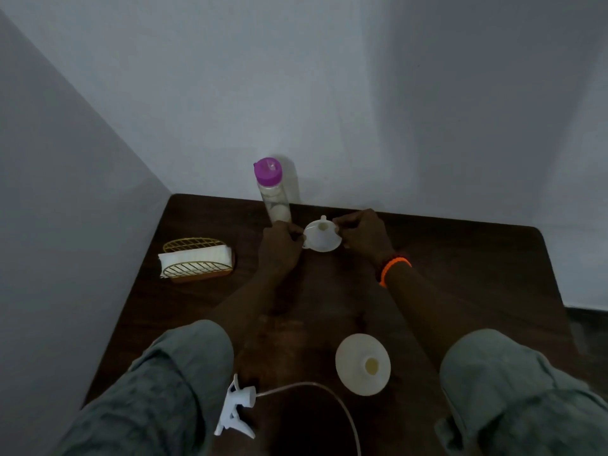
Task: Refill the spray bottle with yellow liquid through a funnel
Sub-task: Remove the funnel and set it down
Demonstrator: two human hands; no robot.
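A small white funnel [321,236] is near the table's far edge, with my left hand [279,246] pinching its left rim and my right hand [363,233] pinching its right rim. The open spray bottle [363,365], white and seen from above, stands near the front with a little yellowish liquid showing in its neck. Its white trigger sprayer head [237,409] lies on the table at the front left, its thin tube curving to the right. A tall clear bottle with a purple cap [272,192] stands against the wall behind my left hand.
A gold wire holder with white napkins [196,260] sits at the left of the dark wooden table [460,258]. Grey walls close in the table's back and left sides. An orange band circles my right wrist [393,266].
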